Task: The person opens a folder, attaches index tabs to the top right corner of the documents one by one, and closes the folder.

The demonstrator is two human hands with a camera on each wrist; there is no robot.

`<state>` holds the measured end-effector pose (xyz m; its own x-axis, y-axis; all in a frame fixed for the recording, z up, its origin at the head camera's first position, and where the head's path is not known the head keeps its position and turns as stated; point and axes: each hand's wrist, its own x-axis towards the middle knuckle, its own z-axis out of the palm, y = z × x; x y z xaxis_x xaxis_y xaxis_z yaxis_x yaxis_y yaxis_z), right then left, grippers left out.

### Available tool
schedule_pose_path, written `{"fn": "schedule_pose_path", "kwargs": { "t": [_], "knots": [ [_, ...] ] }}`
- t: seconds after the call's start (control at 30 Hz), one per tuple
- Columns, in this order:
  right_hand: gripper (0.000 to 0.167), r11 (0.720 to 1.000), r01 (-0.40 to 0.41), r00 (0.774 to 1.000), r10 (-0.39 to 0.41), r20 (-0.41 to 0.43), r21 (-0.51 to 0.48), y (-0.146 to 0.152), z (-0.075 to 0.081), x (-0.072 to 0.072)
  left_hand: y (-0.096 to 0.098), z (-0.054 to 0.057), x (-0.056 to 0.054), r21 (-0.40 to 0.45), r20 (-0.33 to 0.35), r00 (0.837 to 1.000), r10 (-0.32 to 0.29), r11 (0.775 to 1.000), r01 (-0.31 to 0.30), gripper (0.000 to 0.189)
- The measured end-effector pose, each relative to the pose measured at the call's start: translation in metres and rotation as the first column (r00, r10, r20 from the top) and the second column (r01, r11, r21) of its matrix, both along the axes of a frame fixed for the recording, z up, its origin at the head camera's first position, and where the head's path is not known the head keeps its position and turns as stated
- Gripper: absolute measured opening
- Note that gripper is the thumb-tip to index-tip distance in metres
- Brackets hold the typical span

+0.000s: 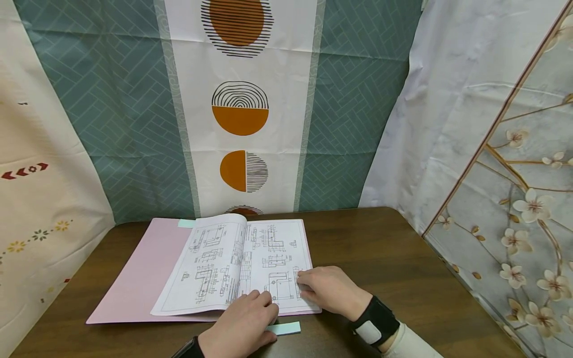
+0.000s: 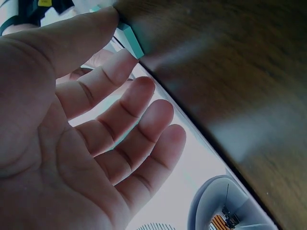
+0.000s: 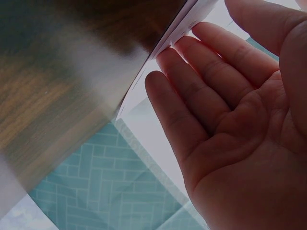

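Observation:
An open booklet of line drawings point(image 1: 275, 253) lies on a pink folder point(image 1: 139, 278), its left page curving upward. My left hand point(image 1: 246, 323) is at the booklet's lower edge by the middle fold. In the left wrist view its fingers point(image 2: 144, 117) are loosely bent and spread, with a gap to the thumb. A short mint strip point(image 1: 288, 328) juts out beside that thumb, below the folder's edge; part of it is hidden by the hand. My right hand point(image 1: 329, 288) rests at the right page's lower right edge, its fingers point(image 3: 192, 91) nearly straight against the sheets.
Another mint strip point(image 1: 186, 223) shows at the folder's top edge. Brown wooden table point(image 1: 358, 243) extends to the right of the booklet. Patterned cloth point(image 1: 349, 124) hangs behind the table, with further cloths at both sides.

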<state>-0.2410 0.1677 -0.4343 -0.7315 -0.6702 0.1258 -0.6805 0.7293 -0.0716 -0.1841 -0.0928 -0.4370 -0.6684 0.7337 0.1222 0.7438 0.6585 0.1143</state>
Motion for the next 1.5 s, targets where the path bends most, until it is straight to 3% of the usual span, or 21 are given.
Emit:
{"fn": "schedule_pose_path", "kwargs": {
  "t": [0.27,0.57,0.93,1.17,1.33,1.5],
  "knots": [
    [0.021,1.000,0.000,1.000,0.000,-0.001,0.004,-0.001,0.002,0.002,0.005,0.002,0.003,-0.031,-0.047,0.999,0.022,0.999,-0.024,0.028],
    [0.021,1.000,-0.001,1.000,0.001,-0.010,0.008,-0.001,0.003,0.002,0.002,0.009,0.003,0.046,-0.008,1.000,-0.028,0.999,0.028,0.027],
    [0.015,1.000,-0.009,1.000,0.009,-0.018,0.002,-0.001,0.002,0.002,0.004,0.009,0.004,0.008,-0.004,0.999,-0.051,0.999,0.051,0.019],
    [0.017,1.000,-0.007,1.000,0.007,-0.012,-0.003,-0.001,0.002,0.002,0.002,0.011,0.002,-0.002,0.065,0.997,-0.042,0.999,0.042,0.019],
    [0.019,1.000,-0.008,1.000,0.008,-0.019,-0.001,-0.001,0.001,0.001,0.001,0.013,0.003,0.006,0.000,1.000,-0.031,1.000,0.031,0.017],
    [0.021,1.000,-0.008,1.000,0.008,-0.021,0.001,0.000,0.000,0.001,0.001,0.015,0.002,0.080,-0.066,0.998,0.014,0.997,-0.009,0.012]
  ]
}}
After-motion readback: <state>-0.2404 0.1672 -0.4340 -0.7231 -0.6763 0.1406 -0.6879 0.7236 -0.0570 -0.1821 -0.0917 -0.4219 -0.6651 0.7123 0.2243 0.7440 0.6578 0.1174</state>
